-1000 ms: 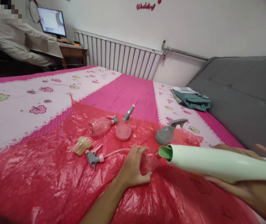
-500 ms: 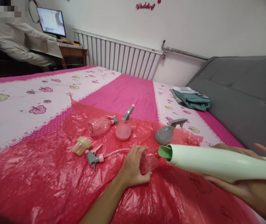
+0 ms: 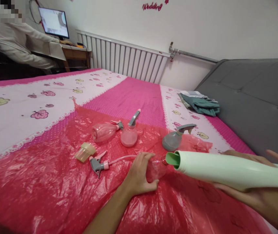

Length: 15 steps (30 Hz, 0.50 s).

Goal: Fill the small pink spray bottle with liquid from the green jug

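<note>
My left hand [image 3: 139,174] grips a small clear pink bottle [image 3: 156,169] standing on the red plastic sheet [image 3: 43,182]. My right hand [image 3: 258,191] holds a long pale green container [image 3: 227,170], tilted with its green spout [image 3: 173,160] at the pink bottle's open neck. A loose grey and pink spray head with its tube [image 3: 100,164] lies just left of my left hand.
On the sheet lie a pink spray bottle on its side [image 3: 103,131], an upright pink spray bottle [image 3: 130,134], a grey spray bottle [image 3: 174,139] and a yellowish cap [image 3: 85,151]. Folded clothes [image 3: 200,104] sit by the grey headboard [image 3: 256,97]. A person [image 3: 14,42] sits at a desk far left.
</note>
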Tool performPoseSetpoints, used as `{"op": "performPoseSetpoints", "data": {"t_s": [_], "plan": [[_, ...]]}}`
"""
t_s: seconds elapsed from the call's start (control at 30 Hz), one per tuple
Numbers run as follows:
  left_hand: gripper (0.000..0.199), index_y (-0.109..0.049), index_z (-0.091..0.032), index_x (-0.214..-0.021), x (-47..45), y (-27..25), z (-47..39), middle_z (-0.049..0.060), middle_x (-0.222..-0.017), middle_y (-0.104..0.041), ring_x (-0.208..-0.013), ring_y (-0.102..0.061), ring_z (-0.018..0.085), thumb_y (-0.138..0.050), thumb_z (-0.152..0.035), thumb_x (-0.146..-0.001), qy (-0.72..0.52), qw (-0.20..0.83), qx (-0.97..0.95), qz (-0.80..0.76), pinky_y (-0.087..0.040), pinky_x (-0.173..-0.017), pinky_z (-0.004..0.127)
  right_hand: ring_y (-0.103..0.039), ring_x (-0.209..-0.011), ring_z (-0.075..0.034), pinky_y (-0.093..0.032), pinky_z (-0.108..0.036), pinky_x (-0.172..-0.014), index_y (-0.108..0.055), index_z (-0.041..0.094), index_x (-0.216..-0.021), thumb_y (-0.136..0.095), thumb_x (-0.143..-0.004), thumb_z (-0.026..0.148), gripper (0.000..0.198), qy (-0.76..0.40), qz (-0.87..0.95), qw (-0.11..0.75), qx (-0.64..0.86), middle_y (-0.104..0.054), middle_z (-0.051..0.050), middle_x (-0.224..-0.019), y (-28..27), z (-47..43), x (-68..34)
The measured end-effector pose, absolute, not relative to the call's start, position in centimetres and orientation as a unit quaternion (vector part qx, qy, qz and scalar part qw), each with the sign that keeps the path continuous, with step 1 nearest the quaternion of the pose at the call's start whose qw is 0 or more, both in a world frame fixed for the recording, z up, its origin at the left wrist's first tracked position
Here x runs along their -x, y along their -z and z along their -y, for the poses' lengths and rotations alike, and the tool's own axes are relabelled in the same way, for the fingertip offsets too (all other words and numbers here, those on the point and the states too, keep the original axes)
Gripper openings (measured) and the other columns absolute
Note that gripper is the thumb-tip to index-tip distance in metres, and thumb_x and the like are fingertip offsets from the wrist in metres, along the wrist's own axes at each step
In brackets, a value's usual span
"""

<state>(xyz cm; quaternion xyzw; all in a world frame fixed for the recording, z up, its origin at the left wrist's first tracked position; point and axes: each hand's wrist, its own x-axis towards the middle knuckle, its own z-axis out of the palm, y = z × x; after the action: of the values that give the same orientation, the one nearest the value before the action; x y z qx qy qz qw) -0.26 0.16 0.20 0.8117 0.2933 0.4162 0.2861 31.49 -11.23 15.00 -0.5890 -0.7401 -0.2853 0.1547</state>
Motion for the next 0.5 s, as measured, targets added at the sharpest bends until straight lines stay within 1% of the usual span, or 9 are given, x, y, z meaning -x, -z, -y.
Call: {"op": "performPoseSetpoints", "data": {"t_s": [0.2,0.5], "plan": [[0.083,-0.040,-0.025,-0.140,0.24,-0.27,-0.16,0.013,-0.133,-0.054,-0.125,-0.056,0.035,-0.075,-0.022,-0.065,-0.421,0.282,-0.810,-0.293,-0.049,-0.109,0.055,-0.066,-0.102,-0.030,-0.031,-0.058,-0.112,-0.059,0.033,-0.130,-0.053,-0.077,0.092,0.079,0.295,0.746,0.148,0.578,-0.068,0.000,-0.120,-14.87,11.06,-31.72],[0.083,-0.039,-0.025,-0.140,0.28,-0.26,-0.13,0.013,-0.134,-0.053,-0.126,-0.056,0.034,-0.076,-0.021,-0.066,-0.417,0.278,-0.815,-0.292,-0.049,-0.109,0.056,-0.067,-0.098,-0.030,-0.032,-0.057,-0.112,-0.060,0.034,-0.128,-0.057,-0.075,0.089,0.077,0.296,0.747,0.152,0.575,-0.069,0.001,-0.117,-14.99,11.00,-31.63]]}}
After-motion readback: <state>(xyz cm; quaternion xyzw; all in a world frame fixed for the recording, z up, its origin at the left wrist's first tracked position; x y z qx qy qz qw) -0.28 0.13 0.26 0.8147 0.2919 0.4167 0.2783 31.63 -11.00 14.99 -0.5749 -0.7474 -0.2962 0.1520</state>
